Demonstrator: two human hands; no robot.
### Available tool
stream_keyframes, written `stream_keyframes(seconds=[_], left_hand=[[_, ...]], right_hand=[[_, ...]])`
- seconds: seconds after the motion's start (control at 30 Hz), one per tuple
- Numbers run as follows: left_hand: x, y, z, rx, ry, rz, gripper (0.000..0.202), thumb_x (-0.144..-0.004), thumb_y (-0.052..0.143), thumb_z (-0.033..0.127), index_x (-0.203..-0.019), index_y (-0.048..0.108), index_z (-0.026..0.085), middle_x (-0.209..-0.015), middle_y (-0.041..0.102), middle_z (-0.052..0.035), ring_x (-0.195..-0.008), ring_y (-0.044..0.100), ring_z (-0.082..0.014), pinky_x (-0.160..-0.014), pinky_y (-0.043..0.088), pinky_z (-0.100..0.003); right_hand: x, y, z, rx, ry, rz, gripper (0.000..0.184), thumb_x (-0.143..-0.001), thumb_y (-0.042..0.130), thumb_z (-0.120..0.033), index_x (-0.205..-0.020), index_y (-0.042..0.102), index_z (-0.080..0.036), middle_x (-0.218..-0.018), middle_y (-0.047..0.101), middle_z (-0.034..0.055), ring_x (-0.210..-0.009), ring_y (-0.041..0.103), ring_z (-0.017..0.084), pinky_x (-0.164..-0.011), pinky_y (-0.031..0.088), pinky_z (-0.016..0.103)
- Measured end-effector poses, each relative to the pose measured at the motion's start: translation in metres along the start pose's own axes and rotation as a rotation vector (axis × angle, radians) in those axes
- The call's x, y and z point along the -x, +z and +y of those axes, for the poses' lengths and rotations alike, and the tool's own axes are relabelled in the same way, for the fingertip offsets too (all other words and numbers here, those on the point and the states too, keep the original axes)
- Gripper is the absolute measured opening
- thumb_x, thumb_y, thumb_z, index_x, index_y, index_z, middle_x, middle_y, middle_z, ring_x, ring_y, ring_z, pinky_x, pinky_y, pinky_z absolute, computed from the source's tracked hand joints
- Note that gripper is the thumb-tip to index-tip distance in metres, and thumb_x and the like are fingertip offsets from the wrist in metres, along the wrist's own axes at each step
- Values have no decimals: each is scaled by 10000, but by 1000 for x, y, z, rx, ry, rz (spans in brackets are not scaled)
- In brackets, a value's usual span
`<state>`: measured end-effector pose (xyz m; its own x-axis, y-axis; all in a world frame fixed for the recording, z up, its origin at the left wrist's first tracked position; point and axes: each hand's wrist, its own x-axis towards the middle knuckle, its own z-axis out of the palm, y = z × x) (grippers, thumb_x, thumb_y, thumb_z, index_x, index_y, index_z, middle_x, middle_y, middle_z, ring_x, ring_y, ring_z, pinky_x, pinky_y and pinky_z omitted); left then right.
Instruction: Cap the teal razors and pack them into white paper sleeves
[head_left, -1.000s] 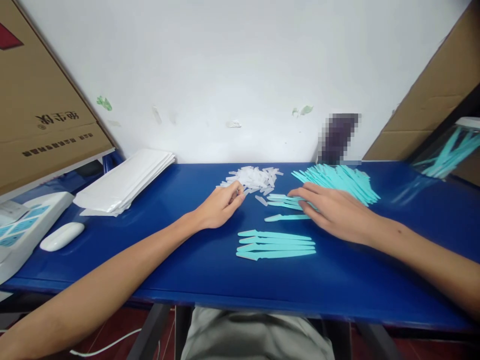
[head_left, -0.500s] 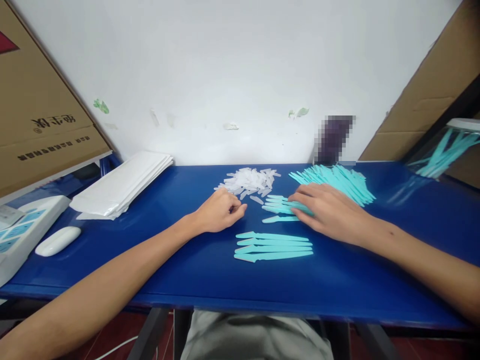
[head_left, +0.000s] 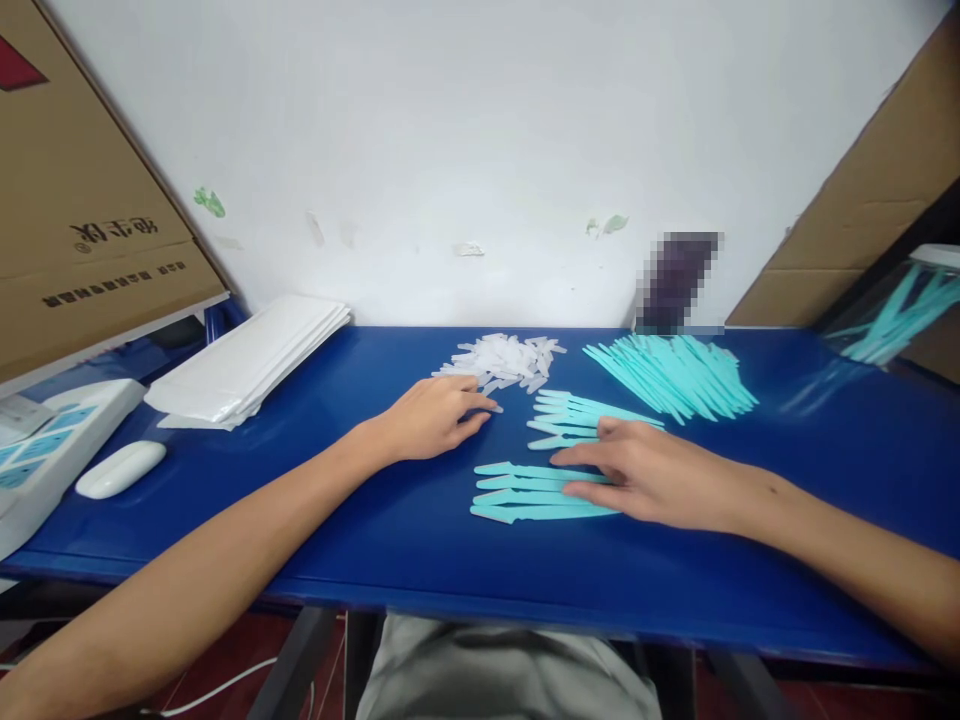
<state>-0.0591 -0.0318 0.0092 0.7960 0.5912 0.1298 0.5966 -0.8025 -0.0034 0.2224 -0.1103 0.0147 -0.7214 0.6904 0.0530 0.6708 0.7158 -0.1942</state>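
My left hand (head_left: 439, 415) rests on the blue table (head_left: 375, 520) with its fingers loosely curled and pinching a small clear cap at the edge of the pile of clear caps (head_left: 504, 360). My right hand (head_left: 645, 475) lies flat, fingers stretched out, over the right ends of a neat row of teal plastic razors (head_left: 525, 490). A second small group of teal razors (head_left: 574, 420) lies just beyond that hand. A large fanned heap of teal razors (head_left: 671, 372) sits further back on the right.
A stack of white bags (head_left: 251, 360) lies at the back left. A white mouse (head_left: 120, 468) and a white device (head_left: 41, 450) sit at the left edge, under a cardboard box (head_left: 82, 230). A clear bag of teal razors (head_left: 896, 310) stands far right.
My right hand has come back toward me from the small group of razors and now lies over the near row. My left hand stays by the clear caps.
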Motion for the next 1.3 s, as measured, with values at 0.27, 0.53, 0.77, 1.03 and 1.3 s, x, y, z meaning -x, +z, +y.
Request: stream_keyframes(seconds=[0.27, 0.53, 0.77, 1.03, 1.3], left_hand=[[12, -19, -14, 59, 81, -28, 234, -969, 547, 251, -1065, 759, 224, -1000, 638, -56, -876, 617, -172, -741, 449, -278], [8, -19, -16, 64, 112, -42, 230, -957, 537, 185, -1070, 737, 199, -1053, 732, -72, -944, 667, -212, -804, 470, -298], [9, -12, -12, 97, 69, -15, 443, -960, 460, 167, -1394, 546, 179, -1040, 686, -98, -879, 640, -203, -782, 469, -290], [-2, 13, -16, 617, -174, 297, 124, -909, 600, 286, -941, 624, 168, -949, 707, -52, -843, 661, -159, -812, 528, -298], [-2, 15, -20, 583, -150, 232, 234, -904, 609, 295, -1078, 683, 158, -956, 709, -79, -847, 667, -173, -804, 535, -310]], right_hand=[[0, 2, 2, 163, -156, 81, 334, -1031, 432, -302, -1063, 751, -208, -896, 746, 59, -727, 691, 176, -612, 442, 295], [2, 0, 1, 459, -170, 96, 310, -959, 444, -138, -738, 657, -185, -637, 626, 35, -530, 522, 152, -574, 294, 315], [0, -10, 3, 312, 11, 20, 211, -888, 489, -178, -688, 556, -199, -642, 595, 9, -569, 481, 155, -749, 350, 363], [4, -21, 12, 138, 40, 98, 171, -940, 454, -273, -836, 575, -210, -690, 609, 27, -623, 527, 182, -650, 385, 324], [3, -20, 24, 52, 142, 272, 244, -1001, 388, -367, -998, 575, -210, -822, 692, 45, -670, 625, 186, -618, 422, 299]])
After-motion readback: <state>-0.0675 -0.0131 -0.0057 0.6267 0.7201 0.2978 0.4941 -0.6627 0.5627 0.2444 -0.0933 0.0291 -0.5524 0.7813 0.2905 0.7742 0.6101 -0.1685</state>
